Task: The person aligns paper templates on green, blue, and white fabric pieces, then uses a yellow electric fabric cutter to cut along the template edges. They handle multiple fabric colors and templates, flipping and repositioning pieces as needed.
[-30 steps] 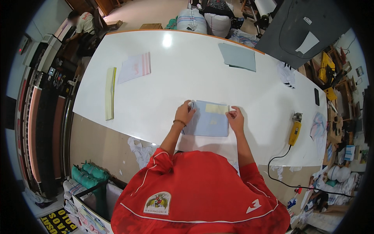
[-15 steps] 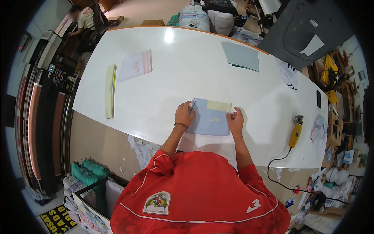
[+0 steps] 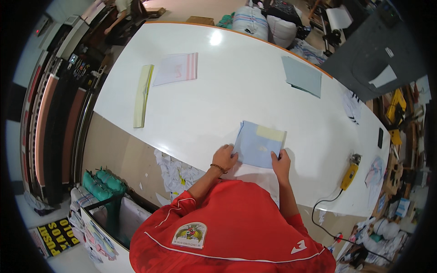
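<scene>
Grip of the left hand [image 3: 225,158] is closed on the lower left edge of the folded blue cloth [image 3: 256,146]; the cloth's right edge is pinched by the right hand [image 3: 282,164], thumb on top. It is held near the front of the white bench [image 3: 218,102], left of a corded yellow tool [image 3: 349,176]; whether it is lifted cannot be told.

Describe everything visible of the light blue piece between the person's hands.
The light blue piece is roughly rectangular and looks like thin, folded fabric. A pale yellow block fills its far right corner, and a small pale mark sits near the middle. It lies fairly flat over the white table, turned slightly clockwise. The left hand touches its left edge, the right hand its near right corner. Its underside is hidden.
</scene>
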Demonstrator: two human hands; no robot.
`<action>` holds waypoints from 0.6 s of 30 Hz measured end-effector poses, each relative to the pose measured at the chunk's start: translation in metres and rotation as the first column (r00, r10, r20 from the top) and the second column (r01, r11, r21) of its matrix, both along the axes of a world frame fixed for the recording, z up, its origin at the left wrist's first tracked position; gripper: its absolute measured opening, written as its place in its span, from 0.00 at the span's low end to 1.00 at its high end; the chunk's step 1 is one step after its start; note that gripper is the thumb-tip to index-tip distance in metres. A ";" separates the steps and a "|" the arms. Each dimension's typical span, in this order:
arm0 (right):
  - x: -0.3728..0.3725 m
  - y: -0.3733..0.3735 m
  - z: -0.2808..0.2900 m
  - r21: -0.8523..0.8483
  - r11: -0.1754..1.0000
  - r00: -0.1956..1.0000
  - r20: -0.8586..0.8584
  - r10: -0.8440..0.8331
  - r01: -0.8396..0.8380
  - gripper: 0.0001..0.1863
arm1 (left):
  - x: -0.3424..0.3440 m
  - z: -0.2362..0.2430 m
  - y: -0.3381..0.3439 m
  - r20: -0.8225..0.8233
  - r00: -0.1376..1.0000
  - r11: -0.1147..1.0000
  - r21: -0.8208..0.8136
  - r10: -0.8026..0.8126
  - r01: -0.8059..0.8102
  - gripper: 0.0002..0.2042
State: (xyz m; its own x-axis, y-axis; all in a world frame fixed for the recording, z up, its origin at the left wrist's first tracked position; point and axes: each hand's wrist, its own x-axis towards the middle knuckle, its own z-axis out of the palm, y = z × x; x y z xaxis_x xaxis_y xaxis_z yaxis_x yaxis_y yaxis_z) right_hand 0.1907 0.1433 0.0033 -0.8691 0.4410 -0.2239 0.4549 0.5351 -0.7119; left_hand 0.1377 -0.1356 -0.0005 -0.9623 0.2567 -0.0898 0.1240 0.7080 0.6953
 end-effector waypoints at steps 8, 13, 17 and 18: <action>0.014 -0.015 0.014 -0.665 0.703 0.962 0.098 -0.254 0.253 0.32 | -0.023 0.002 -0.028 0.328 0.934 0.956 0.204 0.138 -0.213 0.22; -0.011 -0.034 0.063 -0.689 0.703 0.965 -0.020 -0.261 0.176 0.34 | -0.039 0.030 -0.037 0.377 0.883 0.810 0.402 0.279 -0.428 0.25; -0.077 -0.054 0.099 -0.692 0.722 0.965 -0.180 -0.190 0.014 0.30 | -0.095 0.038 -0.065 0.288 0.913 0.659 0.632 0.289 -0.408 0.21; -0.098 -0.059 0.106 -0.665 0.747 0.968 -0.201 -0.153 -0.020 0.29 | -0.114 0.057 -0.073 0.312 0.897 0.647 0.621 0.314 -0.443 0.21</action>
